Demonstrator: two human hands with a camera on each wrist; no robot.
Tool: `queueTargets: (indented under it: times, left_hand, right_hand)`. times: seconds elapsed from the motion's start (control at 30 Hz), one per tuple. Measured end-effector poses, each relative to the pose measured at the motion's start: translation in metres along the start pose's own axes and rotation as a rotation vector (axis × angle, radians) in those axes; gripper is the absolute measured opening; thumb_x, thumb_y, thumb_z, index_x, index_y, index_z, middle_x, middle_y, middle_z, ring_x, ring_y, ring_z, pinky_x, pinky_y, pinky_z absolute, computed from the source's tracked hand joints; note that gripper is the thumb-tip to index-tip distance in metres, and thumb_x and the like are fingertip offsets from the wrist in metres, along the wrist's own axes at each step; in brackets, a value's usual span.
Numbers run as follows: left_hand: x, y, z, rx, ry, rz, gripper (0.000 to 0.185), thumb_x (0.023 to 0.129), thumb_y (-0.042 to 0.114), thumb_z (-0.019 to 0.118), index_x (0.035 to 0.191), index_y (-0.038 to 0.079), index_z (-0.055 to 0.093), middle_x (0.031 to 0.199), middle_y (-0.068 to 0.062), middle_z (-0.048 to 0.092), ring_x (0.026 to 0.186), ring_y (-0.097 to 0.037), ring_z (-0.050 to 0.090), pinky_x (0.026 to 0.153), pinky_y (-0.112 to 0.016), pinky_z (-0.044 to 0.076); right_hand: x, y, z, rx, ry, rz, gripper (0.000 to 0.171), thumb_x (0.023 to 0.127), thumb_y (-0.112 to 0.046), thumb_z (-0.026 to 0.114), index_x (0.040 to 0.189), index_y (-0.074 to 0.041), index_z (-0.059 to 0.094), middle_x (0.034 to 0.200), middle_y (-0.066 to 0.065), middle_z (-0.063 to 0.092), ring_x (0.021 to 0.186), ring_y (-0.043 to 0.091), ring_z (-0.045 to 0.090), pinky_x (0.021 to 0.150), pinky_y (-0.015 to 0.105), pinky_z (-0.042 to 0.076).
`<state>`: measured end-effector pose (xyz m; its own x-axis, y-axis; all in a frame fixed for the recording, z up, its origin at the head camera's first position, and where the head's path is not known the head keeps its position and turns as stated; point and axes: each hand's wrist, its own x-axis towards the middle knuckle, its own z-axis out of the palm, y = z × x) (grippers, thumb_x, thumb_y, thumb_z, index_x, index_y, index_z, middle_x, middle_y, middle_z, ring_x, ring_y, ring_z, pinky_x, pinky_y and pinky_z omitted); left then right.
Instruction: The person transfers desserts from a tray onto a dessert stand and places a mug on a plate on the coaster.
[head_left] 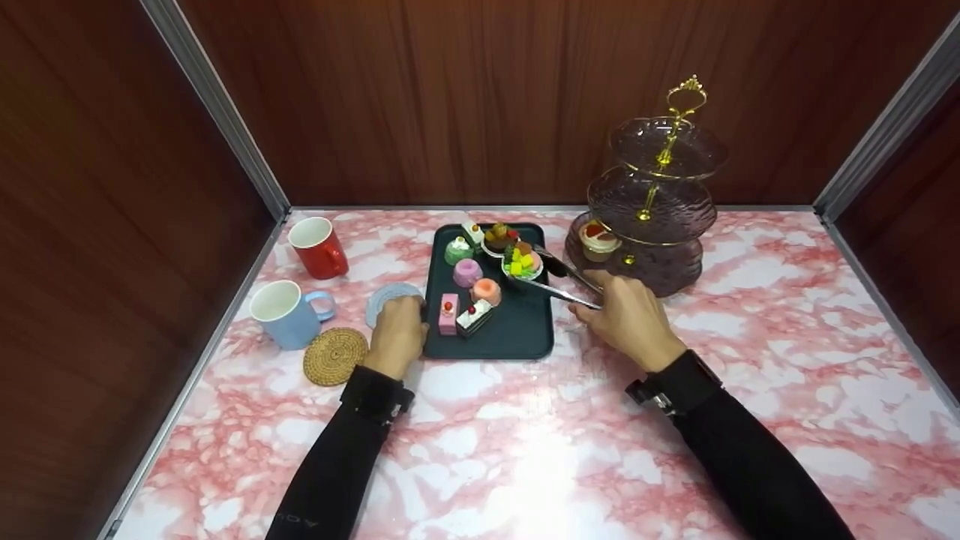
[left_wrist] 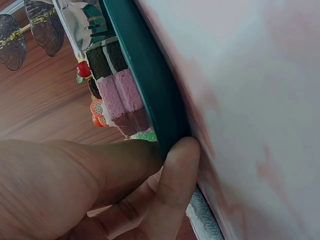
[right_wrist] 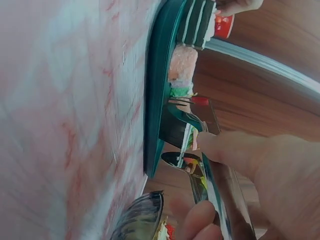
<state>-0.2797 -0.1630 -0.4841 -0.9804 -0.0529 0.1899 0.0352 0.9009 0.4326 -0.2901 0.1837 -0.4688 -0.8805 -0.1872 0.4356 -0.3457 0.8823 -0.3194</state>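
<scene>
Between the right fingers the tongs are polished metal, mirror-bright. Against the left fingers sits the tray — dark green, smooth, faintly satin plastic. Under both, the desk has a glossy pink marble pattern. Beyond the right fingers, the tiered stand is ribbed smoky glass with gold metal — behind it, wood-grain walls.

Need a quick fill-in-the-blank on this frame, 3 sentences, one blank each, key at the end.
1. The right hand holds metal ____ closed around the fruit-topped cake.
2. The left hand grips the edge of the dark green ____.
3. One dessert cup sits on the ____ tier of the glass stand.

Missing words: tongs; tray; bottom
</scene>
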Motion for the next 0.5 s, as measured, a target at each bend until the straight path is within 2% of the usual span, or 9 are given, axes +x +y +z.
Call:
queueTargets:
  times: [0.17, 0.33, 0.5]
  left_hand:
    - [-0.0006, -0.0012, 0.0002, -0.001, 0.012, 0.028, 0.024, 0.074, 0.006, 0.071, 0.097, 0.006, 0.067, 0.094, -0.017, 0.066, 0.089, -0.032, 0.063, 0.077, -0.045, 0.05]
    - [-0.0005, -0.0012, 0.0001, -0.009, 0.021, 0.035, 0.023, 0.074, 0.005, 0.071, 0.096, 0.005, 0.067, 0.092, -0.017, 0.066, 0.087, -0.032, 0.063, 0.076, -0.045, 0.051]
    - [-0.0008, -0.0013, 0.0002, -0.021, 0.027, 0.037, 0.023, 0.073, 0.004, 0.071, 0.096, 0.006, 0.068, 0.092, -0.017, 0.066, 0.087, -0.031, 0.063, 0.075, -0.045, 0.051]
  right_hand:
    - [0.0006, -0.0001, 0.0023, 0.009, -0.039, 0.005, 0.048, 0.068, -0.035, 0.072, 0.109, -0.011, 0.063, 0.076, 0.003, 0.063, 0.061, 0.02, 0.054, 0.052, 0.038, 0.041]
    - [-0.0001, 0.0027, 0.0019, -0.002, -0.055, -0.01, 0.032, 0.071, -0.035, 0.071, 0.099, -0.02, 0.064, 0.066, -0.005, 0.057, 0.056, 0.018, 0.052, 0.045, 0.034, 0.035]
    - [-0.0007, 0.0068, 0.0019, 0.006, -0.058, -0.027, 0.033, 0.075, -0.042, 0.071, 0.105, -0.031, 0.063, 0.065, -0.01, 0.055, 0.055, 0.017, 0.052, 0.043, 0.031, 0.032]
